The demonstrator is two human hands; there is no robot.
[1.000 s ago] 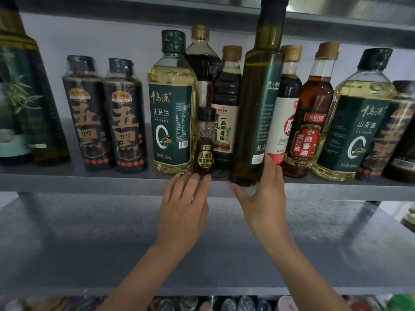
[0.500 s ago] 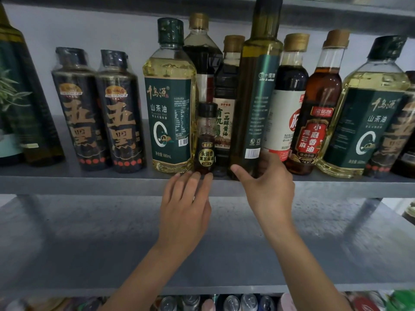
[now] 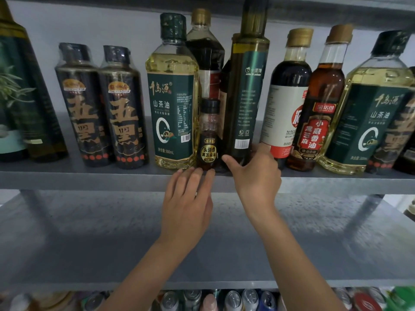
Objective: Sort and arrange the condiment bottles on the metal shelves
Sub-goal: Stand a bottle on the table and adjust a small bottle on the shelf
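A row of condiment bottles stands on the upper metal shelf (image 3: 89,178). My right hand (image 3: 256,176) grips the base of a tall dark-green olive oil bottle (image 3: 246,90), thumb on its left, fingers behind its right side. My left hand (image 3: 188,198) lies flat with straight fingers on the shelf's front edge, just below a tiny black sesame oil bottle (image 3: 209,140). Left of it stands a yellow camellia oil bottle (image 3: 173,102), then two black-wrapped bottles (image 3: 103,108). To the right are a white-labelled dark bottle (image 3: 285,102), a red-labelled sesame oil bottle (image 3: 318,113) and a second camellia oil bottle (image 3: 370,113).
A large dark bottle (image 3: 20,90) stands at the far left. Two dark bottles (image 3: 205,55) stand behind the front row. The lower grey shelf (image 3: 112,232) lies under my forearms. Cans and jars (image 3: 235,299) line the bottom edge of view.
My right hand has closed round the base of the tall olive oil bottle, which now stands more upright and slightly further right. My left hand stayed on the shelf edge.
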